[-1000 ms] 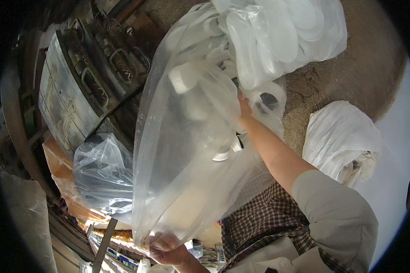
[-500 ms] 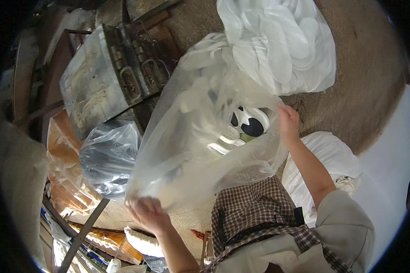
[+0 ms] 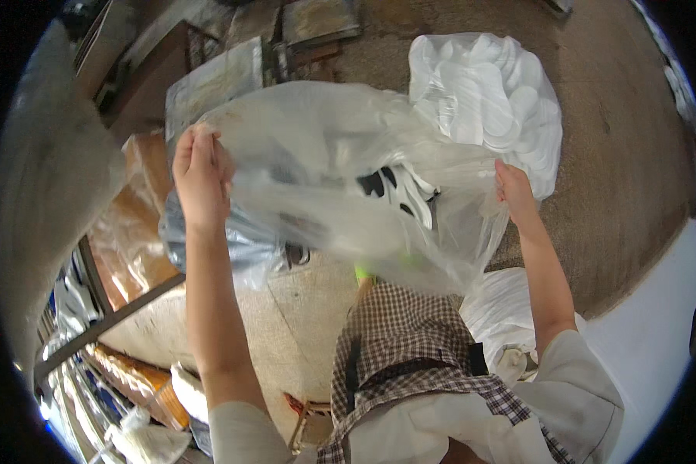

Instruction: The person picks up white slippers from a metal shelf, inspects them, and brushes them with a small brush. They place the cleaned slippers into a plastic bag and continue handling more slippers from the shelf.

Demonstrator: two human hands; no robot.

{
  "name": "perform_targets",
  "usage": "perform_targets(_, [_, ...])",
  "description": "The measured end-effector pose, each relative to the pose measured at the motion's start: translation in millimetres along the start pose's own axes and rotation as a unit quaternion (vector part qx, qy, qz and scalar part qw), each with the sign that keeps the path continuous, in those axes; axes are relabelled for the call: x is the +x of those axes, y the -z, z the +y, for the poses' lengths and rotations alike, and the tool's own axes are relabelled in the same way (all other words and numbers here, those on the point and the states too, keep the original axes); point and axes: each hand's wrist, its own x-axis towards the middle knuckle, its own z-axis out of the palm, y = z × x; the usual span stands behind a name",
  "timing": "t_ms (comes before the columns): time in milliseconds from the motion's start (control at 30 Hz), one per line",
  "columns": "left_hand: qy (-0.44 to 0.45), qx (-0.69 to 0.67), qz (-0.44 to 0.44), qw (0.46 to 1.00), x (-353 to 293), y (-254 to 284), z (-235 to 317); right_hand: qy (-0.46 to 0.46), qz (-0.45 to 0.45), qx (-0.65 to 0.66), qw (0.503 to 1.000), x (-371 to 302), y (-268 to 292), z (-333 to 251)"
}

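A large clear plastic bag (image 3: 309, 124) is stretched between my raised hands. My left hand (image 3: 201, 170) grips its rim at the far left, fingers closed on the film. On the right, my right hand (image 3: 512, 185) pinches the opposite edge. Through the mouth I see white and black shoe-like pieces (image 3: 398, 189), partly covered by the film; how many lie inside cannot be made out. Behind the bag's right side stands a full clear bag of white sole-shaped pieces (image 3: 491, 100).
A grey metal box-like machine part (image 3: 216, 81) stands at the far left. Below it sit a dark plastic-wrapped bundle (image 3: 247, 240) and orange-brown wrapped sacks (image 3: 135, 224). A metal bar (image 3: 131, 309) crosses at lower left. A white sack (image 3: 503, 309) rests beside my right arm.
My left hand has risen from the lower left to the upper left, lifting and spreading the bag's rim. My right hand keeps its grip, slightly further right. The view has shifted.
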Motion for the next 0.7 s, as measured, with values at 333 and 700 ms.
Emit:
perform_targets(333, [-0.038, 0.311, -0.009, 0.95, -135.1, 77.9, -63.3, 0.085, 0.058, -0.214, 0.971, 14.0, 18.5, 50.0])
perform_targets(700, [-0.019, -0.62, 0.016, 0.784, -396.7, 216.0, 12.6, 0.237, -0.489, -0.619, 0.566, -241.0, -154.4, 73.1])
